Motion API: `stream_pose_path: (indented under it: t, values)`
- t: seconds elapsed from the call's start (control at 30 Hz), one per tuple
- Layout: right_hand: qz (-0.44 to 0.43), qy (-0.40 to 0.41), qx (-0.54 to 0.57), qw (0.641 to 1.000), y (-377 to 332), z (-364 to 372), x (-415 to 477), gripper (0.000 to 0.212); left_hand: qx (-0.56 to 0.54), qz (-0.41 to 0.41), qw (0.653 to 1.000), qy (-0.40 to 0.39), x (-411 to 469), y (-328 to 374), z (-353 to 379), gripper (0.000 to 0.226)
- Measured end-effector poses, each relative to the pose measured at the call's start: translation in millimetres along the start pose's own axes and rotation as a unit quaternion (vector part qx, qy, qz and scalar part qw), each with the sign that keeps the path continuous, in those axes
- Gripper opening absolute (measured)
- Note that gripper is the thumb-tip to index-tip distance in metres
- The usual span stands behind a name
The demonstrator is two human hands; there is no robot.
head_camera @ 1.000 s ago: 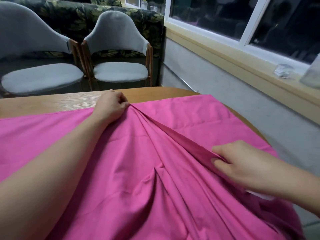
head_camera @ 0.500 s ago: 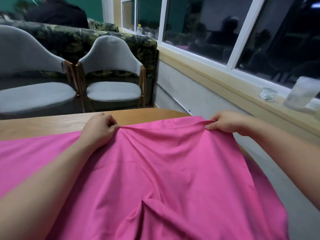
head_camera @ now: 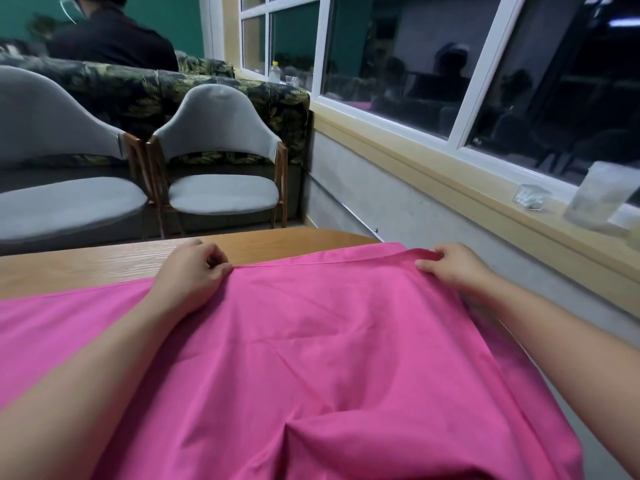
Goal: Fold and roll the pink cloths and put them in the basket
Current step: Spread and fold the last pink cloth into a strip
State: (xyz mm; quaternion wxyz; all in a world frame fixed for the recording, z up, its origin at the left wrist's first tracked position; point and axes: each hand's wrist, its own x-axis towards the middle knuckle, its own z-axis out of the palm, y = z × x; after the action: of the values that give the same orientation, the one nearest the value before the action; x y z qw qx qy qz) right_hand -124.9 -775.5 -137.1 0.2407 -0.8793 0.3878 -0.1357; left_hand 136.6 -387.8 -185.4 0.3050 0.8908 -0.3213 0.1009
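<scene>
**Entry: pink cloth, far hem held at two points**

- Cloth: lies across the table, from my near side up to a straight far hem. More pink runs off left under my left forearm; I cannot tell whether that is the same piece.
- Left hand: fingers curled, thumb and forefinger pinching the hem's left end, down on the wood.
- Right hand: fingers curled, pinching the hem's right corner, which is bunched slightly.
- Reason for hold, as I judge it: two pinches keep the hem taut and level, so a fold can be laid square.
- Edges: the hem runs nearly straight between my hands. The cloth's right side hangs past the table rim.
- Room: there is bare wood beyond the hem and to the left. The right is tight, with the wall and sill close by. The chairs stand clear past the far rim.
- Basket: not in view.
</scene>
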Motion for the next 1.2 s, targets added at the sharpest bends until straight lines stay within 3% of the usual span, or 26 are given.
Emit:
stream_pose_path:
  t: [0.07, 0.33, 0.7, 1.2]
  values:
    - [-0.011, 0.024, 0.037, 0.999, 10.0, -0.4, -7.0, 0.032, 0.002, 0.000, 1.000, 0.001, -0.1, 0.7, 0.0, 0.010]
    - [-0.013, 0.076, -0.011, 0.997, 2.5, 4.1, 18.3, 0.038, 0.001, -0.006, 1.000, 0.001, -2.4, 2.2, -1.1, 0.011]
    - [-0.015, 0.030, -0.160, 0.986, -22.9, 26.2, 81.6, 0.021, 0.003, -0.006, 1.000, 0.014, -2.9, -0.1, 2.3, 0.012]
    - [0.029, 0.063, -0.119, 0.990, -21.0, 42.3, 78.9, 0.021, 0.031, -0.034, 0.999, 0.009, -1.6, -2.3, 6.3, 0.011]
